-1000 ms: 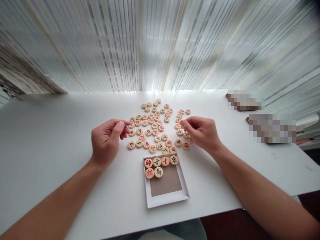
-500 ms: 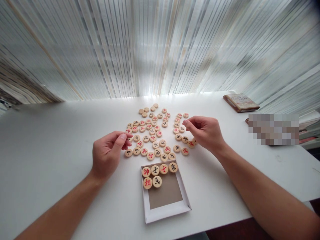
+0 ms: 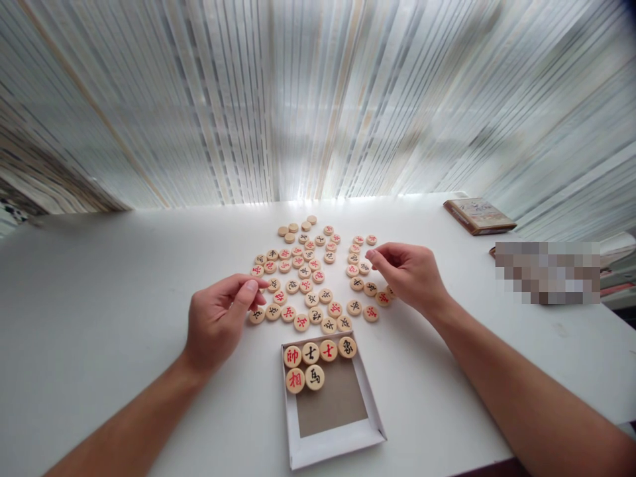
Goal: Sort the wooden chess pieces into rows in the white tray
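My left hand (image 3: 221, 311) hovers at the left edge of a scatter of xiangqi pieces (image 3: 305, 287), round wooden discs with red or black characters. Its fingers are curled with the thumb against them; whether anything is inside is hidden. On the right side of the scatter, my right hand (image 3: 405, 271) is closed too, thumb and fingertips close to a black-marked piece (image 3: 364, 267). No piece shows between its tips. Nearer me lies a shallow white box (image 3: 338, 445) with a brown bottom. Along its far end sit several pieces, including a red-marked one (image 3: 295, 381) and a black-marked one (image 3: 315, 377).
Several blank-faced discs (image 3: 289, 238) lie at the far side of the scatter. A flat brown-edged box (image 3: 479, 216) rests at the back right of the white table (image 3: 124, 298), beside a blurred-out item (image 3: 546, 273). Striped curtains (image 3: 298, 99) hang behind.
The view has tilted slightly, so everything sits a little lower in the picture. Both hands keep nearly the same pose and place over the pieces; the box's contents are unchanged.
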`<state>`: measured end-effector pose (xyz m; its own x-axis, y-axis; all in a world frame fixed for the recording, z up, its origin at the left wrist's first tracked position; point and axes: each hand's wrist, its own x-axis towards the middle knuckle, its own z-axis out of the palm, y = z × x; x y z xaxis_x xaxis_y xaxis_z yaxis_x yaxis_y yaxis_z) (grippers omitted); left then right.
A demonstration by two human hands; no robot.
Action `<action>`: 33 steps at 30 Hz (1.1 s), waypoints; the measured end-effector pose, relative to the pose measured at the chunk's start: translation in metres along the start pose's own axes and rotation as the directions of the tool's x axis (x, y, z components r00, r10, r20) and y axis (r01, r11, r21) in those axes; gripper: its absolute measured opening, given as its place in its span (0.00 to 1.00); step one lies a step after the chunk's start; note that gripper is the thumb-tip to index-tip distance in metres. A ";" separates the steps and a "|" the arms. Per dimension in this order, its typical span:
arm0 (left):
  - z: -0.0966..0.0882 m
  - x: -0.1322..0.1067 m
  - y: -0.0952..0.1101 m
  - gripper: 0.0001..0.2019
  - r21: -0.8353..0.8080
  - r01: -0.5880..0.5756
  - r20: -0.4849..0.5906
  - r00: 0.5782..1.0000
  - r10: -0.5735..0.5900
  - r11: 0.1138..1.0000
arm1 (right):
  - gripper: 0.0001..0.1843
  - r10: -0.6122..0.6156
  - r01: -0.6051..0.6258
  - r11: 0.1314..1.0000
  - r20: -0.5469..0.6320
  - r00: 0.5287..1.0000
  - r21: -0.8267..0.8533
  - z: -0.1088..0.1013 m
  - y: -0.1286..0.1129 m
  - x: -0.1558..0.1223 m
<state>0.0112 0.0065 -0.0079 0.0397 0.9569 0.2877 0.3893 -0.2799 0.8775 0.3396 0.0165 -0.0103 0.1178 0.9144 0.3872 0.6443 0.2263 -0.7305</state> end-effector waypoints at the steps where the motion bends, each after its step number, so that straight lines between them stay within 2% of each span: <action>1: 0.000 0.000 0.000 0.13 0.004 -0.005 0.006 1.000 0.005 1.000 | 0.19 0.001 -0.001 1.000 0.003 1.000 -0.003 0.000 0.000 0.000; 9: 0.001 -0.002 0.002 0.13 -0.003 -0.014 0.014 1.000 0.014 1.000 | 0.18 0.002 -0.001 1.000 0.036 0.999 -0.013 0.003 0.002 -0.002; 14: 0.003 -0.002 0.003 0.13 -0.019 -0.019 0.024 1.000 0.019 1.000 | 0.15 -0.023 0.027 0.999 0.083 0.996 -0.046 0.005 -0.004 -0.005; 20: 0.003 -0.004 0.001 0.13 -0.009 -0.019 0.048 0.999 0.019 1.000 | 0.11 -0.061 0.089 0.984 0.177 0.982 -0.155 0.008 -0.012 0.015; 27: 0.002 -0.001 -0.003 0.14 0.030 -0.052 0.035 0.998 0.051 0.998 | 0.17 -0.091 0.201 0.943 0.372 0.924 -0.267 0.024 -0.016 0.053; 33: 0.001 -0.001 -0.002 0.15 0.037 -0.065 0.046 0.997 0.064 0.997 | 0.20 -0.098 0.287 0.904 0.500 0.860 -0.317 0.032 -0.016 0.065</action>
<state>0.0116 0.0063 -0.0100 0.1062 0.9397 0.3251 0.4200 -0.3387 0.8420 0.3132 0.0830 0.0083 -0.3395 0.9325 0.1233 0.8558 0.3606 -0.3710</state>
